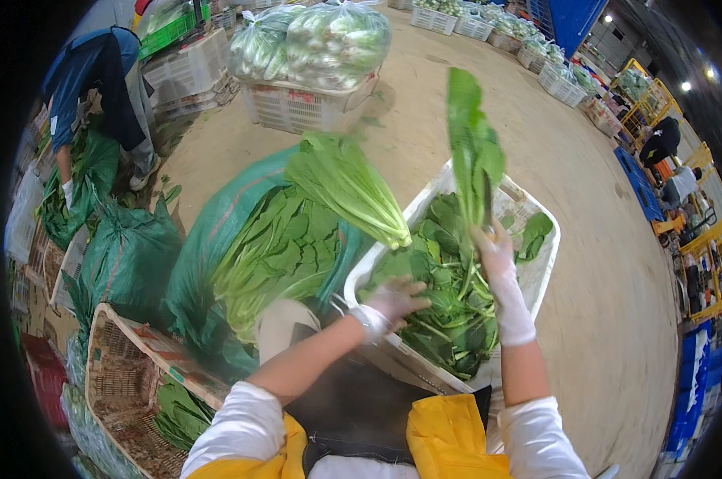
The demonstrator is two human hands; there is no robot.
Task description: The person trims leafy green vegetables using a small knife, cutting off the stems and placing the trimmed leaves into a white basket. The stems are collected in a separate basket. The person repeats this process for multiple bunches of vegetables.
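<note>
My right hand [494, 248], in a whitish glove, grips a few long green leaves [466, 138] that stand upright above a white plastic crate [546, 251]. A narrow dark strip, perhaps a knife blade [487, 200], shows beside the stems at that hand; blur hides its detail. Over the crate's left side, my gloved left hand [391, 302] has its fingers spread and holds nothing. Loose leaves and stems [451, 299] lie in the crate. To the left, a bunch of leafy greens [349, 185] rests on more greens [283, 251] in an open green woven sack [235, 209].
A soiled crate [127, 365] with some leaves stands at lower left, near another green sack [127, 257]. Bagged vegetables [337, 45] sit on a crate [307, 105] ahead. A co-worker [101, 90] bends at upper left. Filled crates [561, 84] line the far right.
</note>
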